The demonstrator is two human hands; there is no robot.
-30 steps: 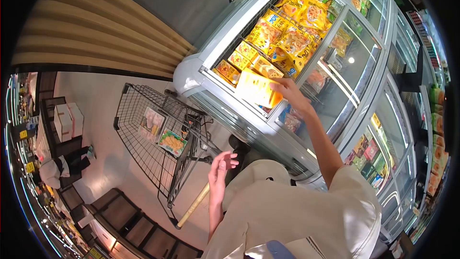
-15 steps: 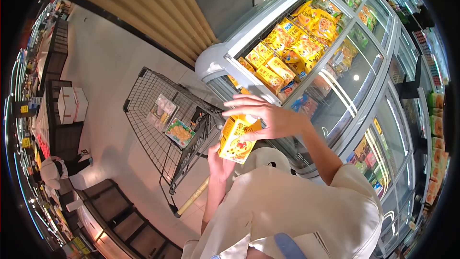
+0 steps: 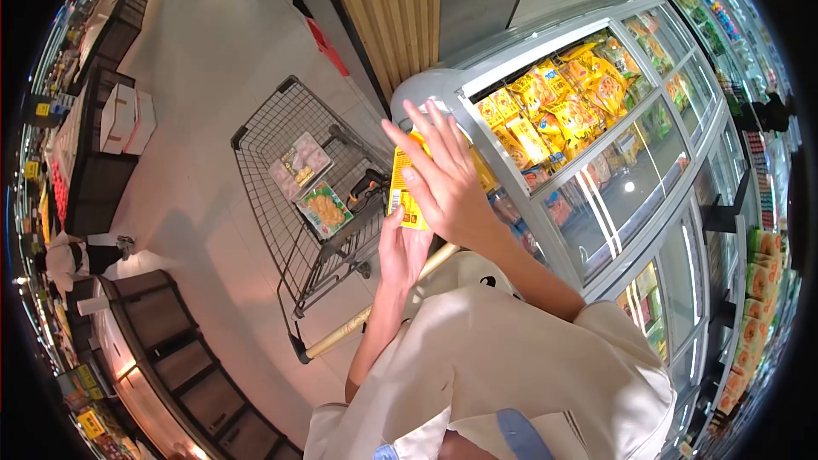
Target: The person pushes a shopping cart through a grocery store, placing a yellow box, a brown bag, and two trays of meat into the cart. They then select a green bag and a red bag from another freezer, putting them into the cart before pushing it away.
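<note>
A yellow food carton (image 3: 398,181) with printed text and a barcode is upright in front of my chest. My left hand (image 3: 400,249) grips its lower end, thumb on the near face. Across the carton's right side lies my right hand (image 3: 445,179), its fingers stretched out and spread, covering much of the box. Just beyond, the shopping cart (image 3: 285,294) carries a packet of green-edged food (image 3: 325,209) and a clear-wrapped tray (image 3: 300,165).
To the right stands a glass-topped freezer (image 3: 477,89), partly open over yellow bags (image 3: 579,119) and similar boxes. A wood-slatted pillar (image 3: 388,17) rises behind it. Dark display shelving (image 3: 183,349) lines the left, where a person (image 3: 68,260) stands.
The carton has been turned, so a barcode side now faces me instead of the picture front. My right hand's fingers have swung upward along it. The view has shifted, moving cart and freezer.
</note>
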